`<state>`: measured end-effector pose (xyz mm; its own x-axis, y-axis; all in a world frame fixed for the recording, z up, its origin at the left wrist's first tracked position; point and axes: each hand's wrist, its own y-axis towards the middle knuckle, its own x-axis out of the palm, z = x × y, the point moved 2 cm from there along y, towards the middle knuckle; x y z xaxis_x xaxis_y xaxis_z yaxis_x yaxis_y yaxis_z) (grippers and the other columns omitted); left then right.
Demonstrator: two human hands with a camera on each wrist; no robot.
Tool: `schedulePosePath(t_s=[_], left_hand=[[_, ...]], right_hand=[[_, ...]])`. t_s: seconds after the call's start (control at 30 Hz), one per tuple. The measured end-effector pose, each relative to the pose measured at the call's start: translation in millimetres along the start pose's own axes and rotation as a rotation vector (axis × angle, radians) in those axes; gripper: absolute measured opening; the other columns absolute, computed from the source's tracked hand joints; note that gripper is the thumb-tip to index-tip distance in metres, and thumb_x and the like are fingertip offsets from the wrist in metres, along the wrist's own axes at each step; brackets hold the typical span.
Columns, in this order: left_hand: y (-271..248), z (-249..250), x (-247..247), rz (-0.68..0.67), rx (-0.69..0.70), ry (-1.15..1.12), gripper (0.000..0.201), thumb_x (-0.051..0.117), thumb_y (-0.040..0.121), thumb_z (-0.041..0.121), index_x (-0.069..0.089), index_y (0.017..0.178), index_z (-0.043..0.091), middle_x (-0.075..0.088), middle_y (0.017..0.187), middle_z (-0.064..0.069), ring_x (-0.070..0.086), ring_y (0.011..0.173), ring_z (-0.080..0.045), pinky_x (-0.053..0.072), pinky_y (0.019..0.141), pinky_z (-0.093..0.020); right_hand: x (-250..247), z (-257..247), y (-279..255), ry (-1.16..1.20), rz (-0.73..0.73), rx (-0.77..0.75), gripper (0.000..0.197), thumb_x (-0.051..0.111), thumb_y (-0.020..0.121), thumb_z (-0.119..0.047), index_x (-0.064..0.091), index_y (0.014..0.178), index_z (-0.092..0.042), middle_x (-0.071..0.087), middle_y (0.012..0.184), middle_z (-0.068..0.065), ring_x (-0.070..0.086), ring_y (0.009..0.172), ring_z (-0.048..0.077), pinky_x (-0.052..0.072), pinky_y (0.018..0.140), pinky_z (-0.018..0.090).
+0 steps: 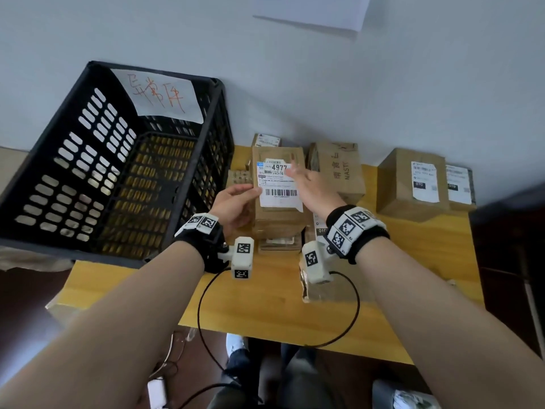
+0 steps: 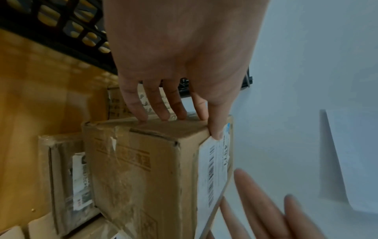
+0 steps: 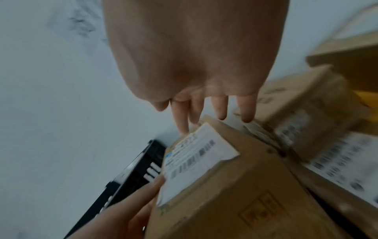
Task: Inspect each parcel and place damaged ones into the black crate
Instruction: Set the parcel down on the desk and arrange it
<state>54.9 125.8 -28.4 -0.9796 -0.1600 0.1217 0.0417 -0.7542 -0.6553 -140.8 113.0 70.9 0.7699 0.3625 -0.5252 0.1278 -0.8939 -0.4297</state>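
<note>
Left hand (image 1: 233,206) grips the labelled parcel (image 1: 278,199) at its left edge, thumb on the label, fingers behind; parcel is lifted over the table (image 1: 265,305), long axis running near-to-far. Right hand (image 1: 309,184) spread loose over its right top corner, holding nothing, contact unclear. Black crate (image 1: 112,160) sits just left, seems empty; left hand nearer it. Other parcels (image 1: 413,184) to the right.

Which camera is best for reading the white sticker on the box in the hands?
The head view: the white sticker faces it, sharp, showing 4977 and a barcode. The left wrist view sees it edge-on along the box. The right wrist view shows it slanted and blurred, unreadable.
</note>
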Motion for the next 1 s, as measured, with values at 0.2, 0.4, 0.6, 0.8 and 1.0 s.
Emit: schedulePosePath(t_s=[0.2,0.4,0.6,0.8,1.0], left_hand=[[-1.1,-0.4,-0.8,0.034,-0.035,0.079,0.075,0.096,0.056,0.056,0.071,0.121,0.027,0.078,0.114,-0.004,0.071,0.114,-0.03,0.06,0.092,-0.053],[-3.5,2.0,-1.2,0.033,-0.05,0.086,0.072,0.094,0.059,0.057,0.07,0.121,0.03,0.078,0.113,-0.001,0.071,0.114,-0.03,0.06,0.089,-0.058],[-4.8,1.1,1.2,0.025,-0.045,0.043,0.051,0.087,0.082,0.035,0.066,0.127,0.021,0.08,0.107,-0.005,0.073,0.105,-0.03,0.059,0.092,-0.06],[-9.9,-6.3,-5.5,-0.053,-0.067,-0.036,0.053,0.079,0.092,0.025,0.057,0.14,0.025,0.079,0.112,-0.003,0.074,0.099,-0.021,0.064,0.08,-0.049],[-6.9,-8.8,-11.1,-0.146,-0.011,0.091,0.069,0.077,0.091,0.031,0.046,0.151,0.045,0.068,0.136,0.01,0.062,0.127,-0.026,0.05,0.104,-0.063]], right_hand=[[18.7,1.2,25.7,-0.366,-0.086,0.048,0.066,0.019,0.104,-0.056,0.072,0.12,-0.019,0.069,0.116,0.012,0.06,0.115,0.032,0.047,0.104,0.055],[19.8,2.4,34.2,-0.404,-0.098,0.022,0.063,0.022,0.111,-0.046,0.072,0.114,-0.008,0.069,0.088,0.007,0.06,0.069,0.016,0.045,0.066,0.033],[13.3,1.6,25.2,-0.308,-0.127,0.003,0.056,0.027,0.112,-0.046,0.072,0.127,-0.017,0.071,0.127,0.007,0.066,0.1,0.021,0.046,0.083,0.031],[-1.9,12.4,18.2,0.219,0.07,0.044,0.029,0.053,0.103,-0.041,0.077,0.109,-0.027,0.075,0.114,-0.011,0.068,0.106,0.009,0.048,0.11,0.043],[9.3,20.2,26.8,0.368,0.06,0.236,0.056,0.032,0.106,-0.056,0.07,0.121,-0.018,0.072,0.12,0.008,0.065,0.117,0.031,0.046,0.109,0.052]])
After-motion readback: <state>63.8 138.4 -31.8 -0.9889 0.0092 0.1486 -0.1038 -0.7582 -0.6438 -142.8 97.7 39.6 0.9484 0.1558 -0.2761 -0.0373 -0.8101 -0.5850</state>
